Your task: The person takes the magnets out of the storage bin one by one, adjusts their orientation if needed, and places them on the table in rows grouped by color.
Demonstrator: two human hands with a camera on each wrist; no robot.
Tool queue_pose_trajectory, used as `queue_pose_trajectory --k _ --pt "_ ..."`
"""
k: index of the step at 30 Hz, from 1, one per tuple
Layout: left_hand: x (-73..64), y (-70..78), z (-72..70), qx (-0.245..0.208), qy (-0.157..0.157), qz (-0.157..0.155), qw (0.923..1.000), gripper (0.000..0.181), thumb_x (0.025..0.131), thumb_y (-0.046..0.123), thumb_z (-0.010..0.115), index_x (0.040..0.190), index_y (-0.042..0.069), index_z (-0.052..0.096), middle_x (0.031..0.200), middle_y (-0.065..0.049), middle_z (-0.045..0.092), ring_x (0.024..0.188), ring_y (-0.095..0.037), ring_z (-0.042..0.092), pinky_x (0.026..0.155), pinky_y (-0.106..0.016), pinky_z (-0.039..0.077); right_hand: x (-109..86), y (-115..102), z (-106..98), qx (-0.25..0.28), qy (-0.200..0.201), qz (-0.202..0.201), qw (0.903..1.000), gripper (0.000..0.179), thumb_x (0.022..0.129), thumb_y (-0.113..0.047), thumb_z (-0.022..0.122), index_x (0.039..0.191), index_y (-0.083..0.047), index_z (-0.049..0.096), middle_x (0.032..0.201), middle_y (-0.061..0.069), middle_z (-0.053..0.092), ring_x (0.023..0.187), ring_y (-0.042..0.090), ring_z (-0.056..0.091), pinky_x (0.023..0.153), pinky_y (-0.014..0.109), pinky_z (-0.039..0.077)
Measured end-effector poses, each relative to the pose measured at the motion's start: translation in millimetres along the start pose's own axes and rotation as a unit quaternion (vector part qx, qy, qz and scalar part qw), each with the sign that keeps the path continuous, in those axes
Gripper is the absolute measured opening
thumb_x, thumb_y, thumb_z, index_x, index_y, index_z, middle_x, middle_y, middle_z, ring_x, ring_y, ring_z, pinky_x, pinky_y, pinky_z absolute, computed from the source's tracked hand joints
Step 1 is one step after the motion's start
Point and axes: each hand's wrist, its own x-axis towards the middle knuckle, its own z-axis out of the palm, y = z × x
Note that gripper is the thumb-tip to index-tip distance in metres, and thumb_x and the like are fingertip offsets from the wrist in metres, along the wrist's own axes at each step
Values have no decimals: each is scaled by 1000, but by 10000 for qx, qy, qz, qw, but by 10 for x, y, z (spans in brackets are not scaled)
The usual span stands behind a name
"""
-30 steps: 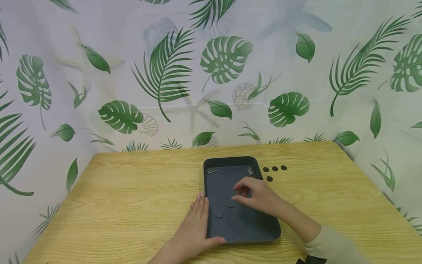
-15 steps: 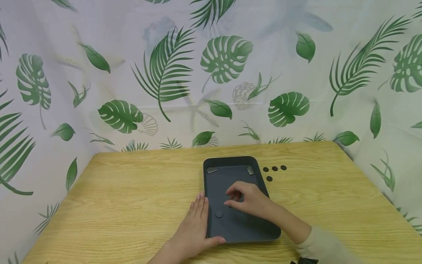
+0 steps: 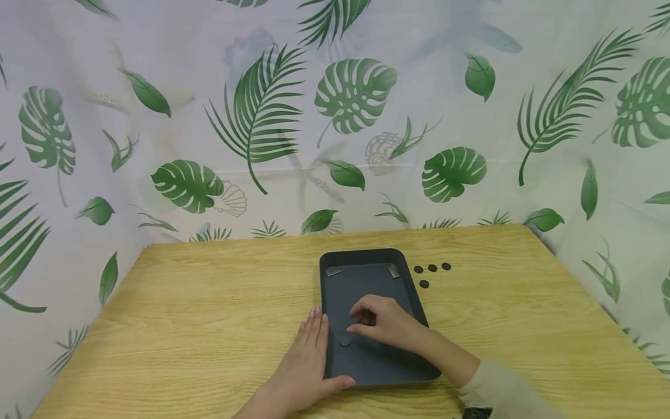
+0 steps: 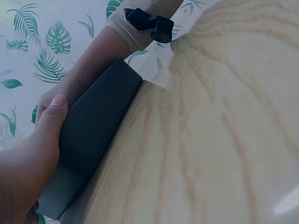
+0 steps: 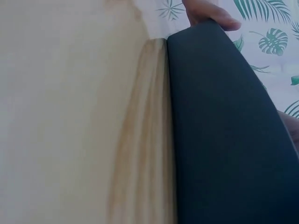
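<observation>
My left hand [image 3: 303,369] lay against the left side of the tray [image 3: 389,369], fingers straight, thumb spread along its near edge, gripping nothing. My right hand [image 3: 384,323] arched over the tray, fingers curled toward the thumb with a slight gap (whether they pinched anything, I couldn't tell). A disc [image 3: 345,342] lay inside near that thumb; four more discs [image 3: 424,284] lay on the table [image 3: 209,314].

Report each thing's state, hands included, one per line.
Dark tray: upright, open-topped
Disc inside tray: lying flat
Four black discs: lying flat, apart
Two corner pieces: in tray's far corners, unheld
Left hand: fingers straight, against tray's side
Right hand: fingers curled, any hold hidden
</observation>
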Motion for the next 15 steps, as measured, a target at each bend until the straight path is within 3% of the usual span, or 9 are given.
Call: queue_pose_trajectory --k 6,15 --pt "3 3 -2 67 -20 19 10000 105 86 69 47 148 -7 12 156 -22 1 145 -32 -3 114 -49 17 -4 40 75 -148 -82 8 9999 16 80 -17 77 90 -6 70 84 2 65 76 10 60 68 23 51" --pt "-3 14 -21 75 -120 -32 9999 106 85 71 45 149 -7 12 157 -22 2 145 -32 -3 115 -49 16 12 38 119 -276 -630 257 9973 18 80 -23 77 93 -10 74 83 -3 63 76 5 54 67 20 47"
